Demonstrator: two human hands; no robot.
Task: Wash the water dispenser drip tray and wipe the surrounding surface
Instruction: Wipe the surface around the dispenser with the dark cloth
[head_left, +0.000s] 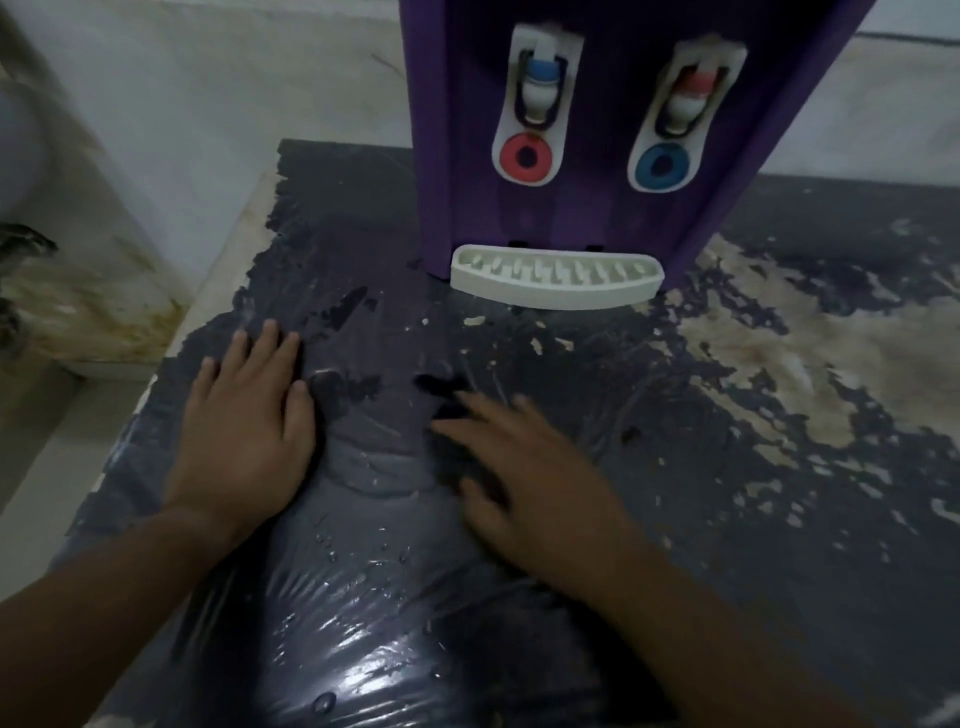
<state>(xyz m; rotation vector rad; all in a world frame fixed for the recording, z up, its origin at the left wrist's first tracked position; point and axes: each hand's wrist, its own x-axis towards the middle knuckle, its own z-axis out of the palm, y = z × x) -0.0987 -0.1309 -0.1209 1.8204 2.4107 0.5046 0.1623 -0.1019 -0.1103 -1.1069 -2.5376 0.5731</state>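
Desk (675, 467) surface is lying dark and worn, with pale patches showing through at the right, and a wet, glossy plastic film is covering its near left portion, carrying scattered water drops. One purple water dispenser (613, 130) is standing at the far middle of the desk. No brand, label or readable writing is showing on it. Two white taps are sitting on its front: the left tap (543, 78) is wearing a blue collar above a red ring, the right tap (688, 96) a red collar above a blue ring. One white drip tray (556, 280) is sitting seated at the dispenser's foot, its slotted top facing up, resting on the desk.

Two bare hands are resting on the wet film, well short of the tray. The left hand (249, 415) is lying flat, palm down, fingers spread, grip released and holding nothing. The right hand (535, 467) is blurring in the frame, palm down with fingers extended across the desk; dark shapes are lying under its fingertips, and whether its grip is grasping anything cannot be told.
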